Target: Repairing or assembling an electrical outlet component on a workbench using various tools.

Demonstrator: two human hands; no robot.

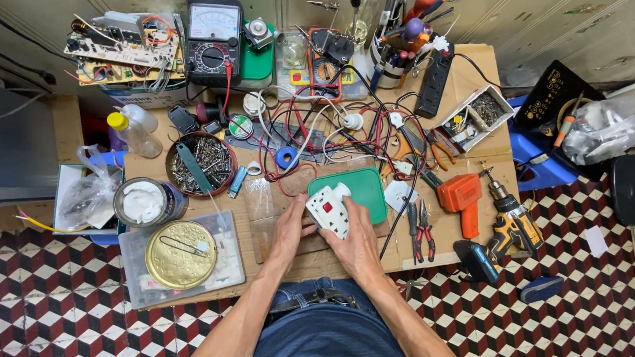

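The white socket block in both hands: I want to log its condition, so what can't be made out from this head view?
- Underside and near end of the white socket block: covered by the left hand and right hand.
- Its switch positions and pin holes: too small.
- Green lid beneath it: near part hidden by block and right hand.
- Fingertips under the block: hidden by it.

A single head-worn camera looks almost straight down from well above the seated person, taking in the whole cluttered workbench (446, 241), the patterned floor (52, 309) around it and the base of the wall (562, 24) at the top edge. The person's forearms and lap enter from the bottom centre.
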